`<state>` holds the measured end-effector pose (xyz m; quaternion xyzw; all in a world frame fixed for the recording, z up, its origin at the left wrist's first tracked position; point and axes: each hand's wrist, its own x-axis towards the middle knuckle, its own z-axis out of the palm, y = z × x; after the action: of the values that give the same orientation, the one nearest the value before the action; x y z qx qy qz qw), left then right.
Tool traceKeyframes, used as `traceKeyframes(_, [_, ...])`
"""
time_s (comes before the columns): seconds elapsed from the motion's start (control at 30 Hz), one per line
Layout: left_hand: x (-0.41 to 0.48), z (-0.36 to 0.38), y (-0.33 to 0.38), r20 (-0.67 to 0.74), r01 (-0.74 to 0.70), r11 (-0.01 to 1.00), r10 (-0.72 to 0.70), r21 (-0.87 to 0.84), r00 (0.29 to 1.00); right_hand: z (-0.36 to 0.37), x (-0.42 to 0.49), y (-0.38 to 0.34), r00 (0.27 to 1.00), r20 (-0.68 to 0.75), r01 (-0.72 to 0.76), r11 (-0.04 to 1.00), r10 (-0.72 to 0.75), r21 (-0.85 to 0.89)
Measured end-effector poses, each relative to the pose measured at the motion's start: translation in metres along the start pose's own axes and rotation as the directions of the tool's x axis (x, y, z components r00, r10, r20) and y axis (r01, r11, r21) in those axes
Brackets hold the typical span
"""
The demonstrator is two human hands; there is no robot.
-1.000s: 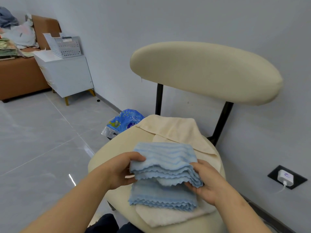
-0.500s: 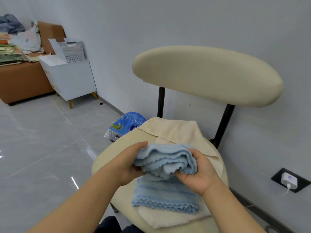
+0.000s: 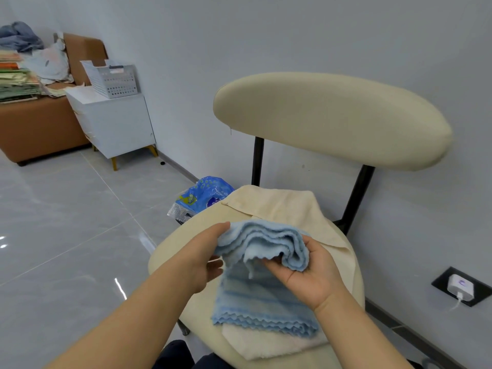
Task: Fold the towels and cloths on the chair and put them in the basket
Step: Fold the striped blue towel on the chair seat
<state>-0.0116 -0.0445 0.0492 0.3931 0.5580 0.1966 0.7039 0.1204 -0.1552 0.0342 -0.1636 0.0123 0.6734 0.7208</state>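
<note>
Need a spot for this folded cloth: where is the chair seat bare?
Bare seat shows only along its left edge, beside the left hand. The middle is crowded: a blue cloth lies on the cream towel, and the right hand holds the folded cloth above them.

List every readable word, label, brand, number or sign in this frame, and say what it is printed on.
No text can be read for certain.
Blue plastic package on the floor: printed wording, too blurred to read.
White basket: dark label strip at the rim, too small to read.
White charger in the wall socket: a glowing mark like "C", uncertain.
</note>
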Motion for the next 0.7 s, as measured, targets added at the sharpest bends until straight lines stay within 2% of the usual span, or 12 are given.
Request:
traceKeyframes(0.07, [-0.004,0.0,0.002,0.026,0.082,0.996,-0.081,-0.024,0.996,0.004,0.005,0.003,1.0,0.009,0.024,0.999,-0.024,0.036])
traceKeyframes(0.2, [-0.011,0.001,0.005,0.192,0.291,0.952,-0.27,-0.091,0.944,0.007,0.008,0.005,0.997,0.051,0.061,0.993,-0.066,0.099])
traceKeyframes(0.37, [-0.013,0.007,0.005,0.336,0.409,0.896,-0.336,-0.175,0.88,0.0,0.005,0.002,0.998,0.012,0.053,0.995,-0.054,0.079])
traceKeyframes(0.43, [-0.009,0.005,0.004,0.321,0.418,0.878,-0.336,-0.233,0.886,-0.002,0.003,0.001,0.999,-0.012,0.035,0.998,-0.035,0.053])
traceKeyframes(0.53, [-0.003,0.0,0.004,0.315,0.389,0.892,-0.31,-0.23,0.897,-0.004,-0.001,-0.003,0.999,-0.047,0.026,0.999,-0.027,-0.018])
traceKeyframes(0.7, [-0.006,-0.003,0.005,0.366,0.298,0.924,-0.198,-0.239,0.909,-0.011,-0.003,-0.009,0.996,-0.085,0.004,0.984,-0.019,-0.18])
